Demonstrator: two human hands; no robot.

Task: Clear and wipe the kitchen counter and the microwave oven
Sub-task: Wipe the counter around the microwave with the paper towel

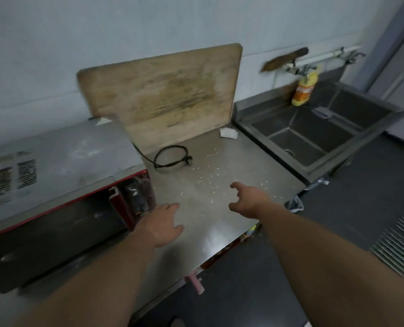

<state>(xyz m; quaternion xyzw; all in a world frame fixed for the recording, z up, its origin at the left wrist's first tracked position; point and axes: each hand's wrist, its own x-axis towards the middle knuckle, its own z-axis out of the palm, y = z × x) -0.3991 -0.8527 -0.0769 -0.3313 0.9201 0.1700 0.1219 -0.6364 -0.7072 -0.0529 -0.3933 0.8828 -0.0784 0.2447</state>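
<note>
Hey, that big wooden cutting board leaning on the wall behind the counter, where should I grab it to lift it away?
Take the cutting board by its top edge near the right corner, reaching from the front, fingers over the top and thumb on the face. It leans upright against the wall, so that edge stands free, while its lower left sits behind the microwave and the cord lies at its foot.

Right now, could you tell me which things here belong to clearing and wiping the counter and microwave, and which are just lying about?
Belongs to the job:
counter
microwave oven
crumbs scattered on the counter
black cord lying on the counter
white scrap
cutting board leaning on the wall

Just lying about:
sink
yellow bottle beside the sink
floor grate
</note>
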